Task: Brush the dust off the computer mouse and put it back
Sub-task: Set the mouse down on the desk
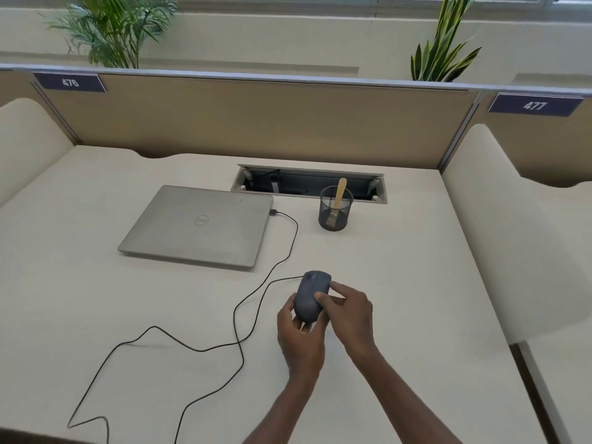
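Note:
A dark grey wired computer mouse (310,293) is held just above the cream desk, right of centre near the front. My left hand (299,338) grips its rear end from below and the left side. My right hand (350,310) rests its fingertips on the mouse's right side. Its black cable (243,302) runs left in loops over the desk to the closed silver laptop (198,225). A brush with a wooden handle (337,200) stands in a black mesh cup (334,213) behind the mouse.
An open cable tray slot (307,184) lies in the desk behind the cup. A tan partition (256,120) closes the back, cream side panels stand left and right, and plants rise beyond.

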`<state>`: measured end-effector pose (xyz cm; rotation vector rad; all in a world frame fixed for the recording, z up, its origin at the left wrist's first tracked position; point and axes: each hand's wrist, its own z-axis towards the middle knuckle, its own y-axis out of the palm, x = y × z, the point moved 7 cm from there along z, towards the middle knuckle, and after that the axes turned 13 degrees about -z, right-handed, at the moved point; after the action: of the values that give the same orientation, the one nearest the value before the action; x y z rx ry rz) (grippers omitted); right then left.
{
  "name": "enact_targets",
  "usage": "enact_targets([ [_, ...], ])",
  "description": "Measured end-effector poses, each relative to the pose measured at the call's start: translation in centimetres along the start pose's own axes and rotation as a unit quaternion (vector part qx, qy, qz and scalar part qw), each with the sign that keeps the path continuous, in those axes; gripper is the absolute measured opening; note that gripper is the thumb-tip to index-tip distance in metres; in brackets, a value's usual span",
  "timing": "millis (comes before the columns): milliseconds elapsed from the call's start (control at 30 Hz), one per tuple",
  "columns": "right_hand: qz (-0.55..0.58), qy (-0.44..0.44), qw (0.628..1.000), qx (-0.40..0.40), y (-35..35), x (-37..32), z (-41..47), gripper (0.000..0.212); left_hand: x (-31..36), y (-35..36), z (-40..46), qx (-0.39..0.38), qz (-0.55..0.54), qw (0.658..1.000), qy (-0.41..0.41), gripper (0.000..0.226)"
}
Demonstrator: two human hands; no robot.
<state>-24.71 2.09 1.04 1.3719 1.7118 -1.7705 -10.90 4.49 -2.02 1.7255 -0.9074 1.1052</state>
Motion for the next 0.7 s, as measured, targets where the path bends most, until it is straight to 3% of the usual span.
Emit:
enact_targets([
  [100,0.014,0.017,1.0,-0.003,0.3,1.1,-0.1,0.024,-0.8,-0.2,-0.3,-0.041,0.03,0.998,-0.022,0.06],
  [333,0.028,0.053,0.998,-0.021,1.3,3.4,-0.7,0.027,-1.5,-1.5,0.0,-0.078,0.168,0.983,-0.004,0.062],
  [500,0.015,0.068,0.997,-0.021,2.0,4.7,-1.1,0.014,-2.1,-2.1,0.2,-0.089,0.197,0.976,-0.012,0.061],
  [700,0.006,0.07,0.997,-0.006,1.7,4.6,-1.0,0.021,-2.5,-1.8,0.2,-0.099,0.208,0.973,-0.012,0.055],
])
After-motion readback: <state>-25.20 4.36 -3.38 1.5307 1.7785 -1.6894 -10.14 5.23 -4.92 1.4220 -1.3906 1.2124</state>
